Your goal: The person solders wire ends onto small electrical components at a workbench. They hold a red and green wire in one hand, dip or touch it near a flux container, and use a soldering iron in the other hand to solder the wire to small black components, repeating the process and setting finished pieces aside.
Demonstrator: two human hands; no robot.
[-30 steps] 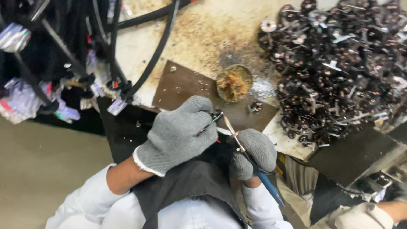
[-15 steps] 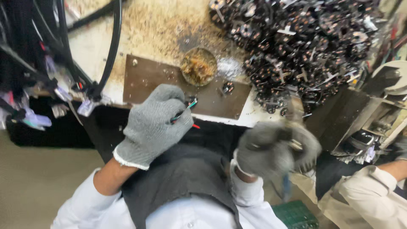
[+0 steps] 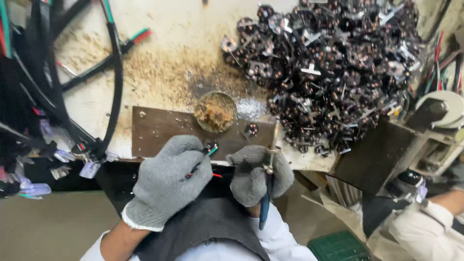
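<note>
The grey-gloved left hand (image 3: 166, 186) pinches thin red and green wires (image 3: 205, 160) — ends hidden. At its 3 o'clock, the gloved right hand (image 3: 256, 174) grips a blue-handled soldering iron (image 3: 268, 164), tip blurred.

The plate (image 3: 159, 128) is lying on the bench (image 3: 183, 38) at its near edge, with the dish (image 3: 215, 112) sitting on the plate's far right corner and the heap of parts (image 3: 328, 72) lying to the right of both. The left hand (image 3: 166, 181) is hovering over the plate's near edge, pinching wires (image 3: 205, 159), while the right hand (image 3: 258, 174) is sitting just right of it, holding the iron (image 3: 269, 164) with its tip pointing away toward the heap. The cables (image 3: 63, 96) are hanging at the left, and another person's sleeve (image 3: 430, 227) is lying at the lower right.
</note>
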